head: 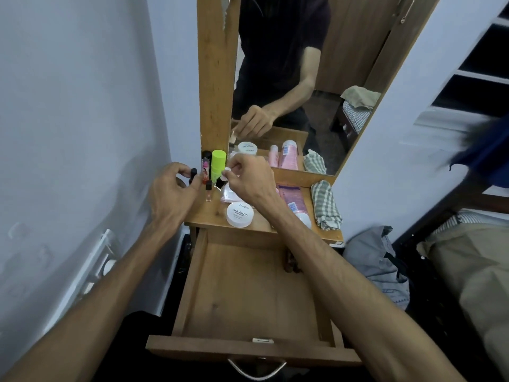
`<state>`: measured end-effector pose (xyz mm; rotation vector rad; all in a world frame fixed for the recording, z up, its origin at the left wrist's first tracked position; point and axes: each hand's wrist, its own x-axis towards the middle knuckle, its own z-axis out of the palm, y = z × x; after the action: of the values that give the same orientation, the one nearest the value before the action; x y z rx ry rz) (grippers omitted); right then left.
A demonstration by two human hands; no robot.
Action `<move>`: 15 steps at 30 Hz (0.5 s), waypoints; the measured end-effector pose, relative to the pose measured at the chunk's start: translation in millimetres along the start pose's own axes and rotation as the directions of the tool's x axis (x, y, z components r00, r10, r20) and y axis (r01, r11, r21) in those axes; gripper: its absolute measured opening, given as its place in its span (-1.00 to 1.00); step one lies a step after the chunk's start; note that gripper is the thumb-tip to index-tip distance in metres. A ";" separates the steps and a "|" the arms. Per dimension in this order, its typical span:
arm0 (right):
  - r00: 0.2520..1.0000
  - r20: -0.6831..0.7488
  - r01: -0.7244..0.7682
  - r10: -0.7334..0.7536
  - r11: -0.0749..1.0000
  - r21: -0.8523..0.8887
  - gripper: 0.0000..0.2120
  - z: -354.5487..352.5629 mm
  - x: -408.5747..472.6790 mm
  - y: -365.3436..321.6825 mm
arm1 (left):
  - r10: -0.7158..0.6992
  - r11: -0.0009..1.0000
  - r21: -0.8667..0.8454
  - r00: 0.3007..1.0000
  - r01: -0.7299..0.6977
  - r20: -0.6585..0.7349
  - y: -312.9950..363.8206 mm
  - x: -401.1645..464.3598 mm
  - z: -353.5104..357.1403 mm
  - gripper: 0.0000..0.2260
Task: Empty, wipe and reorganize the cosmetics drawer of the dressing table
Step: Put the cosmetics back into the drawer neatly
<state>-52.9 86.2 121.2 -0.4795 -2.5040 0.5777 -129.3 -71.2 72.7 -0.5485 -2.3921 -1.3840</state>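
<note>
Fingertips of the right hand [243,175] pinch a small white round-ended item [226,172], too small to identify, just beside the lime-green cylindrical stick [217,165] standing at the back left of the tabletop. Fingers of the left hand [172,188] curl round a small black tube [193,175], probably a lipstick, held next to a slim clear vial with pink contents [205,168] and a little clear bottle with a dark cap [208,192]. All of these crowd the corner where the wooden mirror frame [216,78] meets the top.

Further out on the wooden dressing table top [209,216] sit a flat white round tub labelled nail polish remover [240,214], a clear plastic packet [230,193] partly under the right wrist, a pink squeeze tube lying on its side [293,201], and a folded green-and-white checked cloth [326,205] at the right edge.

Below, the open wooden drawer [248,293] is pulled fully out, its floor bare except for something small and dark near the back right corner, half hidden by the right forearm.

I judge the emptying step nearly finished: cosmetics are parked on top, both hands tidying the upright pieces. Next likely comes clearing that last dark object, then freeing a hand to take the checked cloth and wipe the drawer floor. Care is needed setting the narrow vials down, since they look easy to topple.
</note>
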 end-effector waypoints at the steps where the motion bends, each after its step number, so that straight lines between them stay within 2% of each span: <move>1: 1.000 -0.013 0.005 -0.005 1.000 0.014 -0.85 -7.7 -2.8 0.2 | 0.017 1.000 -0.022 1.000 -0.018 -0.025 3.1 -3.6 -3.1 -0.83; 8: 0.994 -0.109 0.028 -0.016 0.993 0.111 -0.90 -56.0 -34.3 11.7 | 0.152 0.968 -0.184 0.983 -0.169 -0.103 32.2 -36.6 -13.9 -0.86; 13: 0.997 -0.081 0.030 -0.021 0.992 0.122 -0.88 -90.0 -72.2 30.1 | 0.277 0.931 -0.256 0.961 -0.262 0.024 60.6 -78.5 -4.9 -0.85; 15: 0.998 -0.060 0.018 -0.011 0.994 0.112 -0.87 -100.7 -88.8 41.0 | 0.289 0.922 -0.291 0.954 -0.255 0.081 70.0 -97.9 3.0 -0.84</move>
<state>83.3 112.4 143.0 -0.4290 -2.4016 0.6852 -10.6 -52.9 79.1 -1.0268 -2.1156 -1.6034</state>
